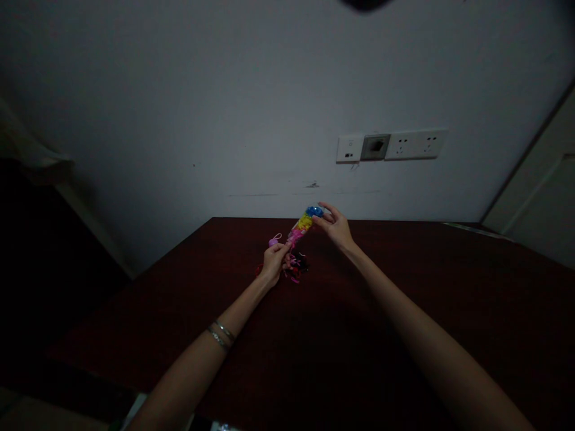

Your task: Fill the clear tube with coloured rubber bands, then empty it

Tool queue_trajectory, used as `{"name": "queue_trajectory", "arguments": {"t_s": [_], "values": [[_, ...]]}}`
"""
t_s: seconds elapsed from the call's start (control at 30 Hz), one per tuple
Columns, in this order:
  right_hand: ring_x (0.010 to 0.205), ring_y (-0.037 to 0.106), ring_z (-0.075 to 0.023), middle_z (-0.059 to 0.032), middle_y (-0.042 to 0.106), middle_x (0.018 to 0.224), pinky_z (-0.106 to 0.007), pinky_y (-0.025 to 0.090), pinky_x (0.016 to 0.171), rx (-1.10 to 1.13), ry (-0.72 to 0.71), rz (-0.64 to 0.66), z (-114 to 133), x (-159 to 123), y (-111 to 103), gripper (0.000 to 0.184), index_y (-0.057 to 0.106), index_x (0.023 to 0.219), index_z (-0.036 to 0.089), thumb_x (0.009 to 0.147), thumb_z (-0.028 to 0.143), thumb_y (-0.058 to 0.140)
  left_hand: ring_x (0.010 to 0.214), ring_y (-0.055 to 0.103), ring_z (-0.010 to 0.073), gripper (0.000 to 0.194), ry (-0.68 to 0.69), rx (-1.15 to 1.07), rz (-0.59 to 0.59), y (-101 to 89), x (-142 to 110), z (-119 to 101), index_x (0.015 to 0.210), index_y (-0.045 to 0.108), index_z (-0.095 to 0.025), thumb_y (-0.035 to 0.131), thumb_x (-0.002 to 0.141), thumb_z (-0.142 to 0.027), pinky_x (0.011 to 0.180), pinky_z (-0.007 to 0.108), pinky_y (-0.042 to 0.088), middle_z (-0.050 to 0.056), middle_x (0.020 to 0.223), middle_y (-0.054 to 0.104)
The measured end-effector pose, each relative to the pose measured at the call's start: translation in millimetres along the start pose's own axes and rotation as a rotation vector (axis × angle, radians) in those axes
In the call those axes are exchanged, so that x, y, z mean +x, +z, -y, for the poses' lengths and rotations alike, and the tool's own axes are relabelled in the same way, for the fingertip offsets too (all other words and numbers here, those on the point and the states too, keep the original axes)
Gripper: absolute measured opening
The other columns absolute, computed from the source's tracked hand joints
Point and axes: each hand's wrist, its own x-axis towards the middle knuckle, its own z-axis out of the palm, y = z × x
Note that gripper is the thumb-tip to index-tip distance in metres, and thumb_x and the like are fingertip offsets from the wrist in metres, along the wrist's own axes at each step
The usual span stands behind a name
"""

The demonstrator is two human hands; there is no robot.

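Observation:
A slim clear tube-like packet (304, 223) filled with small blue, yellow and pink pieces slants up to the right over the table; the dim light hides what the pieces are. My left hand (272, 262) is closed on its lower, pink end. At the upper, blue end my right hand (336, 228) grips it between thumb and fingers. A small purple piece with a pale loop (273, 242) shows just behind my left hand. Beside that hand's fingertips lies a little heap of dark, red and pink stringy bits (299, 263), partly hidden by the hand.
The dark reddish-brown table (404, 299) meets a pale wall (179, 108) at its far edge. Wall sockets (415, 145) sit above it on the right. A white door or panel (543, 185) stands at the far right. Pale cloth (31, 140) hangs at the left.

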Motion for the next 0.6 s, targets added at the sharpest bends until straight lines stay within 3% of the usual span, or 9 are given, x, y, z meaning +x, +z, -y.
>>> {"name": "queue_trajectory", "arguments": {"t_s": [0.3,0.43,0.6], "values": [[0.093,0.06,-0.024,-0.0112,0.062,0.107,-0.037,0.053,0.074,0.027,0.03,0.002,5.6,-0.3,1.3,0.07,0.045,0.122,0.018,0.059,0.034,0.07,0.026,0.032,0.0058,0.022,0.007,-0.013,-0.144,-6.7,2.2,-4.0,0.075,0.052,-0.016,0.056,0.069,-0.037,0.03,0.016,0.022,-0.008,0.036,0.039],[0.091,0.061,-0.0233,-0.0106,0.062,0.106,-0.037,0.053,0.074,0.022,0.01,0.007,2.2,0.4,1.8,0.068,0.046,0.121,0.018,0.059,0.034,0.07,0.026,0.027,0.006,0.027,-0.066,-0.126,0.049,-4.9,-3.4,-13.0,0.073,0.055,-0.014,0.047,0.073,-0.04,0.031,0.018,0.017,-0.007,0.033,0.032],[0.092,0.06,-0.0236,-0.01,0.062,0.106,-0.035,0.055,0.068,0.023,0.007,0.026,-0.1,-0.3,2.3,0.069,0.045,0.121,0.019,0.059,0.035,0.07,0.027,0.023,0.0067,0.031,-0.142,-0.252,0.305,-3.7,-9.1,-17.5,0.093,0.058,-0.011,0.047,0.07,-0.029,0.033,0.019,0.016,-0.008,0.032,0.029]]}}
